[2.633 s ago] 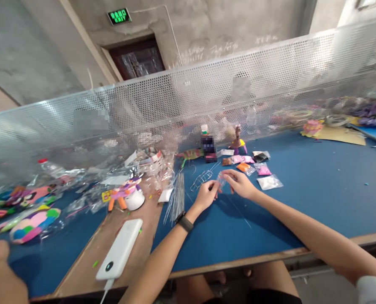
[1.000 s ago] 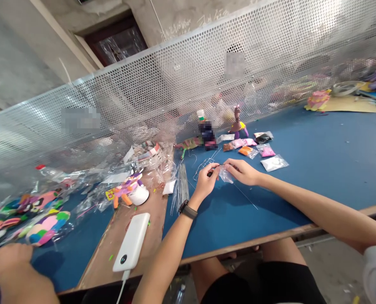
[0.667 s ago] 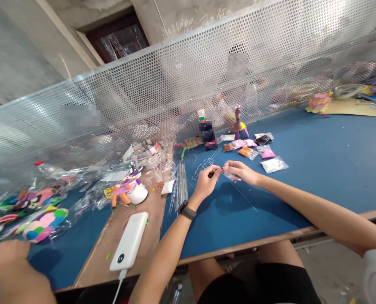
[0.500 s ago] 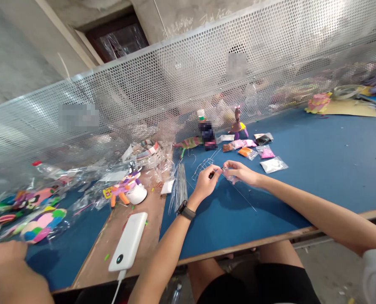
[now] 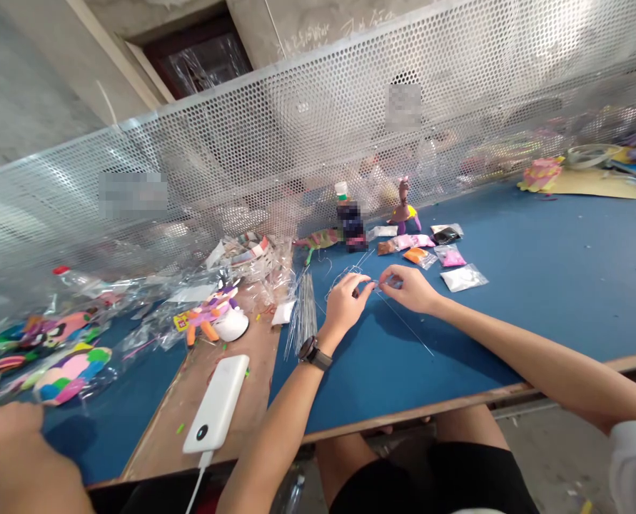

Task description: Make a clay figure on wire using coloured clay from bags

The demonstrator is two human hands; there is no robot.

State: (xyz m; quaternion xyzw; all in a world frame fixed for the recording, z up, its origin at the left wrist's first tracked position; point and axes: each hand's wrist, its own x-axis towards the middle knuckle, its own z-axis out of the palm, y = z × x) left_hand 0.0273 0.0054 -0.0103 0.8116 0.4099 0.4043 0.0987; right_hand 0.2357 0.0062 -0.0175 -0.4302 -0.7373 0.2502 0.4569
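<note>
My left hand (image 5: 344,300) and my right hand (image 5: 410,287) meet over the blue table (image 5: 537,285), fingertips almost touching. Both are closed in a pinch around a small clear plastic bag (image 5: 392,284) that is mostly hidden by the fingers. A thin wire (image 5: 406,325) lies on the table under my right wrist. A bent wire frame (image 5: 344,275) sits just behind my left hand. A black watch (image 5: 312,352) is on my left wrist.
A bundle of straight wires (image 5: 303,314) lies left of my hands. Small bags of coloured clay (image 5: 435,253) and a clay figure (image 5: 403,207) stand behind. A white power bank (image 5: 215,414) rests on the wooden strip. Another person's hand (image 5: 23,464) is at the lower left. A perforated metal screen (image 5: 296,143) backs the table.
My hands have drawn closer together and slid a little further from me; the clear bag that hung between them is now nearly covered by the fingers.
</note>
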